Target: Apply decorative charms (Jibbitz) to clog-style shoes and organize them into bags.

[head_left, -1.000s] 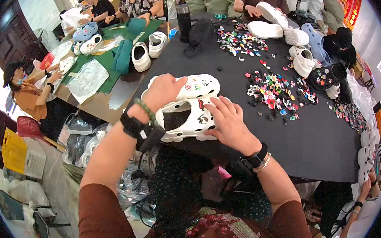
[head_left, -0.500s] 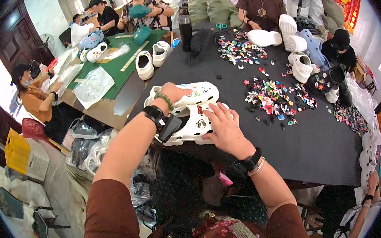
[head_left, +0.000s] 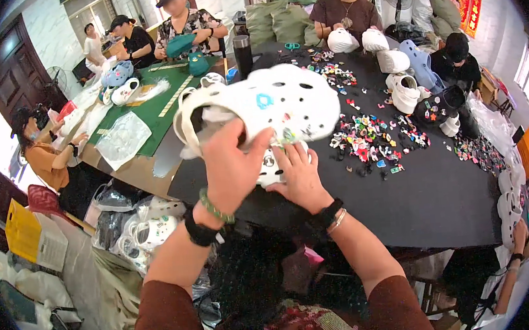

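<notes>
The left hand [head_left: 230, 168] is clamped on a white perforated clog [head_left: 272, 104], holding it raised above the near edge of the black tabletop [head_left: 442, 187], sole side away and heel strap to the left. The right hand [head_left: 300, 174] lies with fingers spread on a second white clog [head_left: 271, 164] that rests on the tabletop just under the raised one. A scatter of small colourful shoe charms [head_left: 369, 140] lies near, toward the tabletop's middle.
</notes>
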Demonstrator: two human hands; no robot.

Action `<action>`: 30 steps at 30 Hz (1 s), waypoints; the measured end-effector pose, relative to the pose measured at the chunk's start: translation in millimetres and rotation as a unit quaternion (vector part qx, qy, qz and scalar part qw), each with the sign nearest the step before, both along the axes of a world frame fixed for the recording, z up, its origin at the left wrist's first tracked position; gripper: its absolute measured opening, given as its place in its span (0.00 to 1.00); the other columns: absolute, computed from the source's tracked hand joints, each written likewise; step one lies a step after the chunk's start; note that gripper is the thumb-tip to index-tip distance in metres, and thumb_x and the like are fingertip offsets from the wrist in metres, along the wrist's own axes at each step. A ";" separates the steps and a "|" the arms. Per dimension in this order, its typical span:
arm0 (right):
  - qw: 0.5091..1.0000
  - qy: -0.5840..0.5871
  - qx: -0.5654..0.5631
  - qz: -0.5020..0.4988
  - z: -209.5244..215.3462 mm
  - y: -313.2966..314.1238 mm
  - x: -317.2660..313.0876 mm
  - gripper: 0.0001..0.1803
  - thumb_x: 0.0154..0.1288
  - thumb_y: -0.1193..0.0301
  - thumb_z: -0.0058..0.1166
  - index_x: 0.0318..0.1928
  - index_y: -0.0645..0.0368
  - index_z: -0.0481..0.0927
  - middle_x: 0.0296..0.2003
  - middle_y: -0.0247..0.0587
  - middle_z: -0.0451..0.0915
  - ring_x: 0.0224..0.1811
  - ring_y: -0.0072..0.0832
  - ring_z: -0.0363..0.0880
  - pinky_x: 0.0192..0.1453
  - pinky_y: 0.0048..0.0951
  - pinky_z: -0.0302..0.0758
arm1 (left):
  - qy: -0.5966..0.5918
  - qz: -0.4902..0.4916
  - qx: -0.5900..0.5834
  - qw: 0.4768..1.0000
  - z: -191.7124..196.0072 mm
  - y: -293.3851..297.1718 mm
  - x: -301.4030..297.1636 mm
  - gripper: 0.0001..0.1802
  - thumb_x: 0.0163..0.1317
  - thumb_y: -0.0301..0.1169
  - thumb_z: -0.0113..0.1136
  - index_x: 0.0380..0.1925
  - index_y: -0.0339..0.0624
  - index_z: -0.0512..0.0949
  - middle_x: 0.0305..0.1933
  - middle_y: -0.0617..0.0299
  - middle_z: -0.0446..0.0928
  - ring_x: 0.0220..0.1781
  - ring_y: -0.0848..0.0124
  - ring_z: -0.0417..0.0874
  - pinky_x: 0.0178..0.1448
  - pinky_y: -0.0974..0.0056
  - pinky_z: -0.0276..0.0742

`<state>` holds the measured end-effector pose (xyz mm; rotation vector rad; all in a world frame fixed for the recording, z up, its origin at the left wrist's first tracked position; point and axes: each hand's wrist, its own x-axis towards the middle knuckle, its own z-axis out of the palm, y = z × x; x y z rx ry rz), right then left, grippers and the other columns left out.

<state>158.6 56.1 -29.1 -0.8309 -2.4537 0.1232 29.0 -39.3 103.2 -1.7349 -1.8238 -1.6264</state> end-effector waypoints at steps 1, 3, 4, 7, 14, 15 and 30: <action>1.000 -0.001 -0.019 0.001 3.8 0.8 0.4 0.51 0.43 0.52 0.75 0.68 0.54 0.67 0.65 0.50 0.68 0.71 0.48 0.61 0.70 0.59 0.56 | -0.006 -0.013 0.000 1.000 -0.1 -9.5 9.4 0.14 0.57 0.32 0.71 0.32 0.32 0.80 0.22 0.56 0.78 0.23 0.77 0.70 0.27 0.66 0.66; 0.990 0.103 0.015 0.095 -20.5 20.8 2.1 0.44 0.49 0.57 0.74 0.65 0.58 0.69 0.63 0.49 0.70 0.69 0.48 0.64 0.72 0.49 0.59 | -0.040 -0.029 -0.021 0.999 -14.4 -19.8 20.8 0.15 0.56 0.34 0.71 0.28 0.32 0.78 0.21 0.51 0.76 0.20 0.65 0.72 0.27 0.62 0.67; 0.951 0.238 -0.098 0.170 -24.0 23.3 6.1 0.37 0.55 0.64 0.70 0.64 0.59 0.70 0.61 0.48 0.73 0.65 0.46 0.69 0.71 0.43 0.63 | -0.042 -0.032 -0.027 0.998 -24.5 -25.6 23.2 0.15 0.56 0.34 0.71 0.28 0.32 0.78 0.21 0.51 0.76 0.20 0.65 0.72 0.27 0.62 0.67; 0.871 0.391 -0.240 0.176 -32.4 32.9 46.1 0.25 0.64 0.76 0.60 0.62 0.61 0.72 0.58 0.42 0.77 0.61 0.33 0.74 0.65 0.37 0.72 | -0.101 -0.045 -0.091 0.990 -56.2 -32.3 26.8 0.15 0.56 0.34 0.71 0.27 0.32 0.78 0.19 0.53 0.73 0.19 0.69 0.69 0.26 0.63 0.65; 0.895 0.384 -0.147 -0.172 -9.8 6.3 147.4 0.07 0.70 0.77 0.52 0.46 0.63 0.79 0.46 0.44 0.82 0.44 0.30 0.81 0.49 0.28 0.76 | -0.236 -0.134 -0.270 0.924 -100.7 -36.7 56.2 0.11 0.63 0.28 0.67 0.41 0.30 0.81 0.33 0.65 0.83 0.31 0.84 0.76 0.36 0.73 0.72; 0.877 0.418 -0.163 -0.169 -8.7 -3.8 153.8 0.06 0.70 0.76 0.52 0.45 0.62 0.79 0.47 0.44 0.82 0.46 0.31 0.80 0.49 0.28 0.75 | -0.292 -0.183 -0.247 0.906 -101.6 -35.6 67.1 0.12 0.62 0.28 0.67 0.42 0.30 0.80 0.35 0.65 0.83 0.32 0.84 0.75 0.36 0.74 0.72; 0.992 0.127 0.013 -0.003 10.7 -64.2 135.1 0.33 0.37 0.64 0.76 0.49 0.51 0.77 0.52 0.36 0.74 0.57 0.40 0.69 0.57 0.42 0.63 | -0.257 -0.321 -0.352 0.841 -99.7 -4.5 56.7 0.19 0.64 0.38 0.66 0.48 0.34 0.82 0.43 0.58 0.85 0.39 0.74 0.82 0.44 0.66 0.77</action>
